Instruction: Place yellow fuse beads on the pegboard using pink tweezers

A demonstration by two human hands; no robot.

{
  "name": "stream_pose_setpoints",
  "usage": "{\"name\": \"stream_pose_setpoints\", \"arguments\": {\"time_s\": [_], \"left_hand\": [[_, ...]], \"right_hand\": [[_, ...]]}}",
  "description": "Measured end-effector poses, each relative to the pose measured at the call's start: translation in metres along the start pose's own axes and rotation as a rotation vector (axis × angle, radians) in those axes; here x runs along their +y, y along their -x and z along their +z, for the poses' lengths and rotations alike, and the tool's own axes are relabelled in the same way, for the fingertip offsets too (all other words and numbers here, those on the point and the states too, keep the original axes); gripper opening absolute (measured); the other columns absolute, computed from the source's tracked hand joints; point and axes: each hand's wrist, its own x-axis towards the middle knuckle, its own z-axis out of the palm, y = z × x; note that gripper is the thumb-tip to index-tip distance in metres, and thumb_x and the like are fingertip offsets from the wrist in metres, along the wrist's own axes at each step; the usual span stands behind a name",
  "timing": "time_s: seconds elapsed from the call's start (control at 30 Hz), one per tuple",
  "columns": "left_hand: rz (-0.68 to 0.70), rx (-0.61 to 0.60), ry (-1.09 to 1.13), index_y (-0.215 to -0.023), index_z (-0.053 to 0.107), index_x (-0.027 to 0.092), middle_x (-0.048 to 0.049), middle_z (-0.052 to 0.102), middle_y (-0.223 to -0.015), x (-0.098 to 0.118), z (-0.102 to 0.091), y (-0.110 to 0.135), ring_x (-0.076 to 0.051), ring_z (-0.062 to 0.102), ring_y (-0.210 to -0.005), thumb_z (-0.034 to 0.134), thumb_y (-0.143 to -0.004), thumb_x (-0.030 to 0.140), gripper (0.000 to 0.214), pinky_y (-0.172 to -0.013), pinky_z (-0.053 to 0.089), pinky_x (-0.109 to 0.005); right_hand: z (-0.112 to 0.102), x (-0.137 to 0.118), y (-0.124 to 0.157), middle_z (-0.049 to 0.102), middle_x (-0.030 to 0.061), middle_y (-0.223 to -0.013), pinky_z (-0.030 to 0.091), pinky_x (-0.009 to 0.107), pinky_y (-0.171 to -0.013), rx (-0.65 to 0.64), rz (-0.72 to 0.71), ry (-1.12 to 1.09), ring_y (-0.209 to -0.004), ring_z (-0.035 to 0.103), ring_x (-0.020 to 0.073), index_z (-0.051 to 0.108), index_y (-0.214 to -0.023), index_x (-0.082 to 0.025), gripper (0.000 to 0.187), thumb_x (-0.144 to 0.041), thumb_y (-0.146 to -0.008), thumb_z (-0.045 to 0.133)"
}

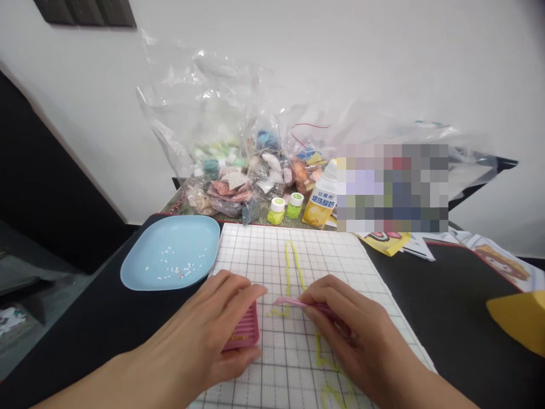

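Note:
My left hand (230, 324) grips a pink ridged tray (247, 326), thumb at its near edge and fingers over the far side; a few small yellow beads lie in its grooves. In my right hand (344, 324) is a thin pink pair of tweezers (292, 302), pinched between thumb and fingers, its tip pointing left. Below the tip, a line of yellow-green beads (288, 267) lies on the white gridded board (251, 250), forming an outline that runs toward me. My right hand covers part of that outline.
A blue plate (140, 250) with scattered white beads sits at the left. Behind the board stand two small bead jars (276, 211), a yogurt bottle (322, 196) and clear bags (230, 187) of colourful beads. Printed papers (489, 255) and a yellow object (517, 321) are at the right.

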Motion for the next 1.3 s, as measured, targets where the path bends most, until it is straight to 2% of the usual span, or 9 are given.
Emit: {"name": "stream_pose_setpoints", "arguments": {"time_s": [0.17,0.3,0.43,0.7,1.03,1.3], "left_hand": [[-0.077,-0.06,0.102,-0.133,0.031,0.033,0.0014,0.053,-0.121,-0.0029,-0.0013,0.0019,-0.023,0.053,-0.113,0.068,-0.079,0.006,0.07,-0.095,0.051,-0.042],[-0.099,-0.082,0.139,-0.134,0.03,0.037,0.0019,0.052,-0.126,-0.0029,-0.0021,0.003,-0.023,0.051,-0.118,0.067,-0.082,0.009,0.07,-0.098,0.049,-0.041],[-0.099,-0.078,0.131,-0.135,0.03,0.037,0.002,0.051,-0.129,-0.0031,-0.0019,0.0034,-0.023,0.049,-0.121,0.068,-0.082,0.011,0.07,-0.1,0.047,-0.041],[-0.102,-0.087,0.126,-0.136,0.029,0.037,0.0015,0.051,-0.128,-0.0042,-0.0022,0.0062,-0.024,0.05,-0.12,0.068,-0.081,0.01,0.073,-0.099,0.049,-0.042],[-0.094,-0.056,0.118,-0.136,0.029,0.038,0.0009,0.052,-0.128,-0.0066,0.0031,0.0027,-0.025,0.049,-0.121,0.069,-0.079,0.01,0.075,-0.1,0.048,-0.044],[-0.089,-0.033,0.131,-0.137,0.035,0.035,-0.0013,0.055,-0.129,-0.0055,0.0008,0.0049,-0.027,0.051,-0.121,0.068,-0.081,0.012,0.068,-0.099,0.049,-0.043]], "right_hand": [[-0.003,0.0018,-0.0012,0.061,0.001,-0.083,0.042,0.019,-0.047,-0.017,0.039,-0.033,-0.066,0.06,0.0093,0.059,-0.094,-0.021,0.013,-0.019,-0.098,0.047],[-0.0007,0.0032,-0.0005,0.062,0.0019,-0.084,0.048,0.022,-0.053,-0.011,0.027,-0.005,-0.067,0.062,0.0112,0.06,-0.096,-0.021,0.017,-0.02,-0.099,0.044],[0.003,0.004,0.0015,0.063,0.0035,-0.086,0.054,0.028,-0.06,-0.015,-0.004,0.038,-0.067,0.064,0.0136,0.062,-0.1,-0.021,0.019,-0.019,-0.1,0.043],[0.0032,0.0033,0.0007,0.062,0.0061,-0.084,0.055,0.029,-0.055,-0.06,-0.073,0.12,-0.067,0.064,0.0161,0.064,-0.102,-0.017,0.02,-0.015,-0.098,0.045],[0.0015,0.0027,-0.0016,0.063,0.004,-0.084,0.052,0.03,-0.058,-0.101,-0.034,0.088,-0.067,0.062,0.0156,0.063,-0.097,-0.019,0.022,-0.016,-0.099,0.041],[-0.0002,0.0012,-0.0019,0.062,0.0041,-0.083,0.052,0.029,-0.058,-0.072,-0.025,0.093,-0.068,0.064,0.0153,0.06,-0.095,-0.018,0.02,-0.018,-0.1,0.041]]}}
